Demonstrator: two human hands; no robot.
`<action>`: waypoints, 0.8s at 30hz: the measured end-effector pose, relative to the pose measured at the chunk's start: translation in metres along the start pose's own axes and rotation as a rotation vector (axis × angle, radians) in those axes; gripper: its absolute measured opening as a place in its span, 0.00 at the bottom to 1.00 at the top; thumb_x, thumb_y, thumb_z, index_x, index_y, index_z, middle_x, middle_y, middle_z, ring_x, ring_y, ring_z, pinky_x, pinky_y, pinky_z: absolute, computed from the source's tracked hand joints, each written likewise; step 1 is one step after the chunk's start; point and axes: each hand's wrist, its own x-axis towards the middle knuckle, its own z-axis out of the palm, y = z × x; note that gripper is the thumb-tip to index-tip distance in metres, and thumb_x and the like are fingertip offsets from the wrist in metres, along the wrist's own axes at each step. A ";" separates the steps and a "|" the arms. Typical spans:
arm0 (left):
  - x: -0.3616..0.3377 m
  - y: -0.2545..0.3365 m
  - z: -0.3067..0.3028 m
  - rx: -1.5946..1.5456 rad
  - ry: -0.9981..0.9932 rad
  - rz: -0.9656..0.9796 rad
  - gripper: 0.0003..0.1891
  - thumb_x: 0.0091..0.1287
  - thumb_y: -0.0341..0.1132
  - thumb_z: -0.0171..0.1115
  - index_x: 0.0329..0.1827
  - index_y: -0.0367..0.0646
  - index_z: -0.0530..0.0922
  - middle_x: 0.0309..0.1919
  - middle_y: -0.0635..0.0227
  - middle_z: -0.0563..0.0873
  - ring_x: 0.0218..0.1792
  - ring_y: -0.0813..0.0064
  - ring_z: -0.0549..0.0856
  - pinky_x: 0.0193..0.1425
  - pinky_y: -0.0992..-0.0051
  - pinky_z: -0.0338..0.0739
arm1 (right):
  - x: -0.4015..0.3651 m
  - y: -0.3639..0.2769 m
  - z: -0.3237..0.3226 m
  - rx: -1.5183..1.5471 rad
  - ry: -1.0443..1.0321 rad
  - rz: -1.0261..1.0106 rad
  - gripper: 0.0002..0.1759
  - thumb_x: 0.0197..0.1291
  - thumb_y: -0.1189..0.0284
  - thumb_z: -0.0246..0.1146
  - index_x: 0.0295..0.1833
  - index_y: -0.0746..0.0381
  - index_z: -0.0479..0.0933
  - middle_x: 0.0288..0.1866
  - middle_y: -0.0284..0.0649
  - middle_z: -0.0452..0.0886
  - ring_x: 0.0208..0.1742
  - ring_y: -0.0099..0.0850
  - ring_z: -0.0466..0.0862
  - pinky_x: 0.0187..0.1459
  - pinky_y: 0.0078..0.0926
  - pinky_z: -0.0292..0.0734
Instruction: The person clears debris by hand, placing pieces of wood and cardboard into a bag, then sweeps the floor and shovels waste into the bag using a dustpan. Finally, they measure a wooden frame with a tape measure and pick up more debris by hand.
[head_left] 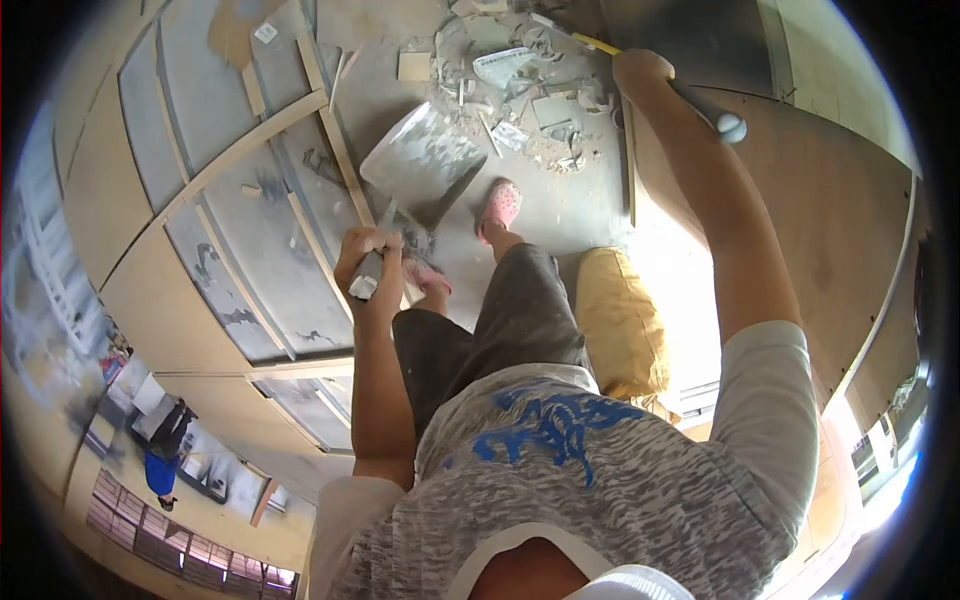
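The left hand (370, 252), left of centre in the frame, was closed around the handle of a wide, scuffed dustpan (420, 160), by which the pan was held in the upper centre, near the pink shoes (502, 203). The right hand (645, 72), at the upper right, was wrapped around a long-handled tool (598, 44); a yellow length was shown to its left, and a dark length with a pale, rounded end was seen below, beside the forearm. Broken pieces and dust (555, 115) were spread over the floor (575, 205) between the dustpan and the right hand. A yellowish sack (618, 320) was seen right of the legs. The fingers of both hands were partly hidden by the hands themselves, and the far end of the tool could not be made out clearly near the top edge. The picture's corners were cut off by a dark, round border.
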 end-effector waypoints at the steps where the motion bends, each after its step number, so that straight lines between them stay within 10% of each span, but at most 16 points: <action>1: 0.003 -0.014 0.004 -0.075 -0.009 0.022 0.09 0.50 0.17 0.60 0.22 0.40 0.72 0.24 0.70 0.74 0.27 0.78 0.73 0.32 0.79 0.68 | 0.001 -0.005 -0.008 -0.067 -0.018 -0.049 0.15 0.58 0.69 0.52 0.48 0.54 0.78 0.50 0.37 0.79 0.49 0.39 0.79 0.42 0.49 0.75; 14: 0.039 -0.045 0.063 -0.412 0.164 -0.095 0.07 0.47 0.19 0.60 0.20 0.41 0.73 0.25 0.71 0.75 0.28 0.78 0.75 0.35 0.78 0.69 | -0.090 -0.097 0.058 -0.314 0.359 -0.360 0.12 0.54 0.70 0.57 0.43 0.61 0.79 0.37 0.39 0.81 0.39 0.35 0.81 0.23 0.42 0.74; 24: 0.078 -0.062 0.094 -0.227 -0.290 0.010 0.06 0.45 0.18 0.59 0.22 0.39 0.75 0.25 0.65 0.79 0.30 0.70 0.79 0.37 0.74 0.72 | -0.172 -0.033 0.028 0.160 -0.138 -0.263 0.18 0.64 0.70 0.41 0.55 0.55 0.71 0.40 0.45 0.80 0.41 0.39 0.82 0.38 0.37 0.78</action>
